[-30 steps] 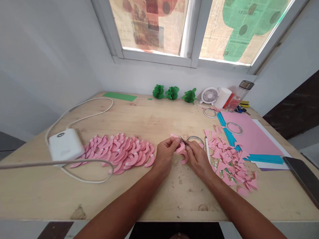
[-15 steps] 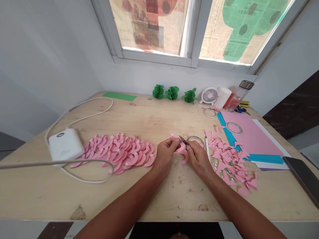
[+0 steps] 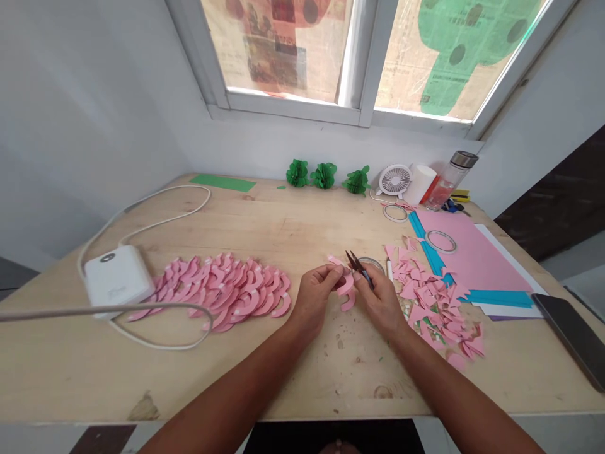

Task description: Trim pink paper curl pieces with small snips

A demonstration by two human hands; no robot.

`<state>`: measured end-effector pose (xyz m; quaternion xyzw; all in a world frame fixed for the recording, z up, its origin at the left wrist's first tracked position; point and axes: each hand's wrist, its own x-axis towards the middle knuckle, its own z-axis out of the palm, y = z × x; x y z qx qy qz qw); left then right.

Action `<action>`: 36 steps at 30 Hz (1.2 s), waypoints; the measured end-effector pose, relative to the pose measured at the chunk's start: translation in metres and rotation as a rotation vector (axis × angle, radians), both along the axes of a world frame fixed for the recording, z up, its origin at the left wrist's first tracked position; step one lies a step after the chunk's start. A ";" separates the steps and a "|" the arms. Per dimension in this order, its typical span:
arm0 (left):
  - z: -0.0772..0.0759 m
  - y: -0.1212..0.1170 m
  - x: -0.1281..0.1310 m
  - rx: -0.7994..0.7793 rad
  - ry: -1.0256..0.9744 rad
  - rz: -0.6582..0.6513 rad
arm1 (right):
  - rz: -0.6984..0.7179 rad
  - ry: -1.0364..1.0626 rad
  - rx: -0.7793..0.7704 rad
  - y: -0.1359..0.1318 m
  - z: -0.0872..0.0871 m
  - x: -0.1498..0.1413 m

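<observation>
Between the thumb and fingers of my left hand (image 3: 314, 291) is a curved piece of pink paper (image 3: 345, 284). My right hand (image 3: 380, 299) grips a pair of scissors (image 3: 360, 267), whose blades point up and away over the paper's edge. The thumb and forefinger of that hand also come right up to the paper; whether they pinch it I cannot tell. Another curved pink piece (image 3: 348, 301) shows just below, between the hands. A roll of tape (image 3: 373, 262) lies partly hidden behind my right hand.
Left of my hands spreads a pile of curved pink pieces (image 3: 236, 287), beside a white power bank (image 3: 118, 280) with a cable. Pink scraps (image 3: 437, 302), a pink sheet (image 3: 472, 252) and a phone (image 3: 567, 337) lie rightward. Green paper shapes (image 3: 324, 176) and a small fan (image 3: 395, 181) stand behind.
The scissors have swung back from the paper within my right hand, so their blades now point more upward. My right fingers have come closer to the paper. The view has shifted slightly.
</observation>
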<state>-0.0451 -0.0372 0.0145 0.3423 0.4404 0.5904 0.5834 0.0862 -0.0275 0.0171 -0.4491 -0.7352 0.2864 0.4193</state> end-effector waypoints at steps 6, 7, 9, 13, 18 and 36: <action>-0.006 0.000 0.001 0.033 -0.014 -0.083 | -0.031 0.062 -0.064 0.000 0.001 -0.001; -0.007 0.000 0.001 0.036 -0.011 -0.088 | -0.033 0.074 -0.080 -0.001 0.001 -0.001; -0.008 0.000 0.001 0.038 -0.003 -0.094 | -0.048 0.091 -0.114 -0.001 0.001 -0.001; -0.011 0.000 0.001 0.042 0.018 -0.102 | -0.081 0.103 -0.147 -0.001 0.002 -0.001; -0.011 0.001 0.001 0.035 0.043 -0.105 | -0.094 0.112 -0.152 -0.002 0.004 -0.002; -0.012 0.002 0.002 0.048 0.067 -0.082 | -0.092 0.097 -0.109 0.000 0.000 -0.001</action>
